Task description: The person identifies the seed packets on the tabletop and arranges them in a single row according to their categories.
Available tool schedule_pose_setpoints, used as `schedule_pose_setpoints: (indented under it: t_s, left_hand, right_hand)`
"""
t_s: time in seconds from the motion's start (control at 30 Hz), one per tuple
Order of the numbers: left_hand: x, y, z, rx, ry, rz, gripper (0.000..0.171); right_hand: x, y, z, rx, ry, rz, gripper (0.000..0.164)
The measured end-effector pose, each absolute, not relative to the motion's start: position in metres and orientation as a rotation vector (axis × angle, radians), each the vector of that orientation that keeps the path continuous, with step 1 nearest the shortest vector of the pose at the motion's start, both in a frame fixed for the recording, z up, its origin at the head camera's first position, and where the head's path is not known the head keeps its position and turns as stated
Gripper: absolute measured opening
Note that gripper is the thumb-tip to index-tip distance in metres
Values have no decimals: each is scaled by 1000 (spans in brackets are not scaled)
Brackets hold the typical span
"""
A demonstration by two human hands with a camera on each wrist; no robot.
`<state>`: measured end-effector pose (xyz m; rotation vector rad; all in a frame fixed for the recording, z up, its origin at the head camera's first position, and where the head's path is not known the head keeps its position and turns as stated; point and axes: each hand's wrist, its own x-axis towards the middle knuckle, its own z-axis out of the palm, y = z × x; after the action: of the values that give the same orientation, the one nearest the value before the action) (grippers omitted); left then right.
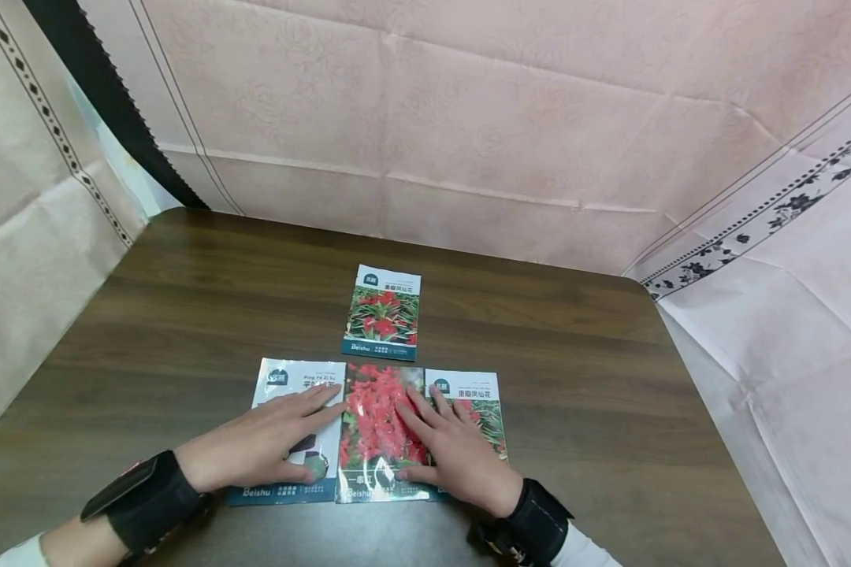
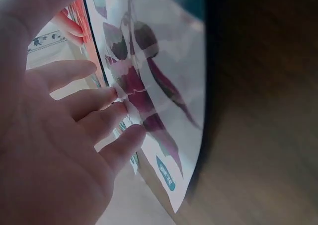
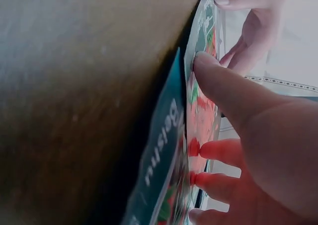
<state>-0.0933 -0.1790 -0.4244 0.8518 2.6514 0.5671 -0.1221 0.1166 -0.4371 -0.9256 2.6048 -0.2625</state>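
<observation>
Three seed packets lie side by side on the wooden table. My left hand (image 1: pixel 276 441) rests with spread fingers on the left packet (image 1: pixel 294 494), which shows purple pods in the left wrist view; its fingertips reach the middle packet's edge. Across the middle packet (image 1: pixel 379 417), covered in red flowers, and the right packet (image 1: pixel 492 421) lies my right hand (image 1: pixel 461 453), fingers spread, thumb on the middle one. The middle packet overlaps the right packet's left edge. Beyond the row sits another packet (image 1: pixel 381 313) with red flowers and a blue bottom band, untouched.
The dark wooden table (image 1: pixel 610 441) has rounded far corners. A pale cloth (image 1: pixel 468 118) hangs behind its far edge, with more patterned cloth (image 1: pixel 787 331) at the right side. Black wristbands (image 1: pixel 152 500) sit on both wrists.
</observation>
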Motion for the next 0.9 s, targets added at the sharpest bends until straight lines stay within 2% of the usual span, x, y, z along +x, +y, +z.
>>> schedule_pose_setpoints:
  t_s: [0.9]
  left_hand:
    - [-92,-226,-425,763,2630,656,88]
  right_hand:
    - [-118,103,-436,-1042,2662,-168,81]
